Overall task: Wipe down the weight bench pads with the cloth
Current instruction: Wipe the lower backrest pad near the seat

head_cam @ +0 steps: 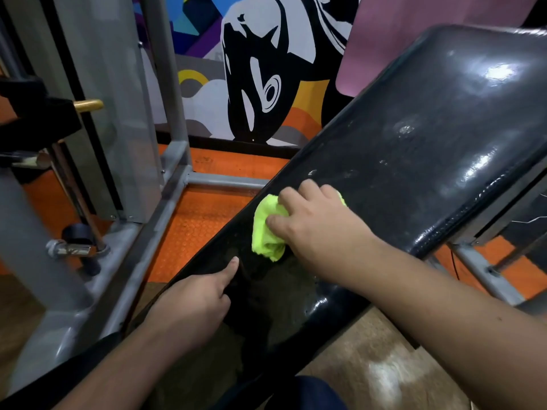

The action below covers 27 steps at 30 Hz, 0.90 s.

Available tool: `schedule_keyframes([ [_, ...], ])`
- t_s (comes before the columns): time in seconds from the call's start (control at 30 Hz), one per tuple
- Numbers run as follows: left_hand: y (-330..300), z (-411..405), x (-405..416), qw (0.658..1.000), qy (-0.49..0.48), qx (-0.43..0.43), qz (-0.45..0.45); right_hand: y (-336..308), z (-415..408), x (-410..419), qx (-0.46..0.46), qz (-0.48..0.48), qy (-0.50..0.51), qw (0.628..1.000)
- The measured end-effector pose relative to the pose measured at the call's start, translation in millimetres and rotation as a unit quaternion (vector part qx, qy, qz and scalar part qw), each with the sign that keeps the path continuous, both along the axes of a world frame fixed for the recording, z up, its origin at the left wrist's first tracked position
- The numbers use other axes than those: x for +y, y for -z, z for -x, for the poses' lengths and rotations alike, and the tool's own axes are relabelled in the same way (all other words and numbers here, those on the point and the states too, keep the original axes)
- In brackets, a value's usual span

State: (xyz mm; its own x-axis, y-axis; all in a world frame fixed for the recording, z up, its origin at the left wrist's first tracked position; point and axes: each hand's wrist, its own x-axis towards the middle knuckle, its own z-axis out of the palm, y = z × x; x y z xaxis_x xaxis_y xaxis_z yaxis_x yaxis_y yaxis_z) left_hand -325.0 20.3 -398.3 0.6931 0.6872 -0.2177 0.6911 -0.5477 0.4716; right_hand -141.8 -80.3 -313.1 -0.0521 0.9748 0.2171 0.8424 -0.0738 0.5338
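Observation:
A glossy black bench pad (420, 149) runs from the lower left up to the upper right, wet-looking and streaked. My right hand (319, 229) presses a bunched lime-green cloth (266, 232) flat against the pad near its left edge. The cloth shows to the left of my fingers and a little behind them. My left hand (195, 300) rests on the pad's left edge lower down, thumb stretched along the surface and fingers curled over the side. It holds nothing else.
A grey steel frame (165, 214) with posts and crossbars stands left of the bench on an orange rubber floor (201, 220). A weight-stack machine (97, 113) rises at the far left. A painted mural wall (260, 69) lies behind. A pink mat (399, 39) leans at the upper right.

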Motion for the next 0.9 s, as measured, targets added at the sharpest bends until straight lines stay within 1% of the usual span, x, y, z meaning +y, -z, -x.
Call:
schedule_keyframes([
  [0.1, 0, 1, -1, 1.000, 0.006, -0.004, 0.005, 2, -3, -11, 0.003, 0.021, -0.023, 1.000],
  [0.17, -1, 1, -1, 1.000, 0.001, -0.001, 0.014, -6, -6, -9, 0.016, -0.006, 0.000, 1.000],
  [0.23, -1, 0, -1, 1.000, -0.003, 0.003, 0.018, -6, -1, -5, 0.017, -0.006, 0.012, 1.000],
  [0.33, 2, 1, 0, 1.000, 0.006, -0.006, 0.009, 5, 4, -17, 0.012, 0.023, -0.035, 0.999],
  [0.37, 1, 1, 0, 1.000, 0.009, -0.010, 0.013, 4, 2, -21, 0.018, 0.029, -0.034, 0.999],
  [0.5, 0, -2, 1, 1.000, 0.013, 0.002, 0.004, -6, 0, -15, 0.022, -0.006, 0.008, 1.000],
  [0.6, 1, -2, 1, 1.000, 0.016, 0.003, -0.001, 6, 8, -24, 0.006, 0.029, -0.035, 0.999],
  [0.67, 1, -1, -1, 1.000, 0.018, -0.008, 0.006, 4, 7, -36, 0.014, 0.032, -0.037, 0.999],
  [0.77, 1, -3, -1, 1.000, 0.016, 0.007, -0.023, -2, 6, -31, 0.018, -0.007, -0.007, 1.000],
  [0.9, 0, -4, -3, 0.998, 0.018, 0.027, -0.047, 11, 17, -41, 0.012, 0.031, -0.040, 0.999],
])
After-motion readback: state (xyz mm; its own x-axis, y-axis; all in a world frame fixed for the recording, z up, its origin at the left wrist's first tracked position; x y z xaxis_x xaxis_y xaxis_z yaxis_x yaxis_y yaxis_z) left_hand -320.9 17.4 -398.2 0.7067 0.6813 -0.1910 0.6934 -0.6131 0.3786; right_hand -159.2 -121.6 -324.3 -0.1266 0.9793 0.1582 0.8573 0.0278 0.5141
